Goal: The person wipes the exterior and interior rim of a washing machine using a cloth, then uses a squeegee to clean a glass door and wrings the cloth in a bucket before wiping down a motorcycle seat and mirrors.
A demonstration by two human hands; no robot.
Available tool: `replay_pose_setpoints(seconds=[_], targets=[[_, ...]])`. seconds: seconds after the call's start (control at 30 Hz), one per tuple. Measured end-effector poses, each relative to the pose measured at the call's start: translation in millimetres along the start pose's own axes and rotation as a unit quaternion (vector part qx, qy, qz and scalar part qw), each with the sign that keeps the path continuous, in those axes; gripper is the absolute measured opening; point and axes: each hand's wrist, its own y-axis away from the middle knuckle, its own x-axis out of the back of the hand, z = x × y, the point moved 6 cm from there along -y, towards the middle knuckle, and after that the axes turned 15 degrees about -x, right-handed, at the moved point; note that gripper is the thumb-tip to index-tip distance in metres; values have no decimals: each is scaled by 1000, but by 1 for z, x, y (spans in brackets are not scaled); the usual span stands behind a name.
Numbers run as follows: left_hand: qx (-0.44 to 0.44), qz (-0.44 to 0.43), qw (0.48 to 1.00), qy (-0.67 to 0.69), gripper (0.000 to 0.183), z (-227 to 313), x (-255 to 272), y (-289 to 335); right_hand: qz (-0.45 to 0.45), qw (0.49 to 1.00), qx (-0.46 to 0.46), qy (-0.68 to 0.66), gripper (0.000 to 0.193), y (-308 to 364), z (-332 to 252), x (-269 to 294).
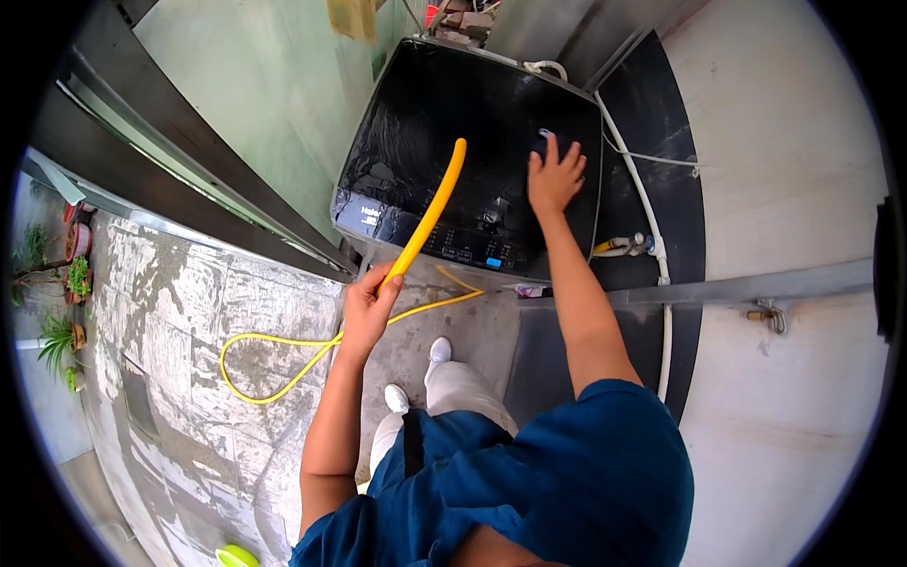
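My left hand is closed around a yellow hose a little way below its free end. That end curves up over the black top of a washing machine, whose surface looks wet. My right hand rests on or just over the right part of the top, with its fingers spread. A small pale glint shows by its fingertips; I cannot tell what it is. Buttons and a lit blue display line the machine's near edge.
The hose's slack loops across the wet-patched floor on the left. To the right, a tap and a white pipe run along the wall, with another tap beyond. Metal door frames stand at left. Potted plants line the far left.
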Motion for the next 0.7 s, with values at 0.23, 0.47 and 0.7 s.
replay_pose_setpoints(seconds=[0.23,0.47,0.7], targets=[[0,-8,998,67,23,5,14,33,-84,958,237,-137,56,150,-167,26],[20,-29,998,60,21,-1,50,72,-70,956,270,-93,49,163,-116,36],[20,-18,997,71,22,-12,71,100,-1,1000,-2,14,54,121,86,66]])
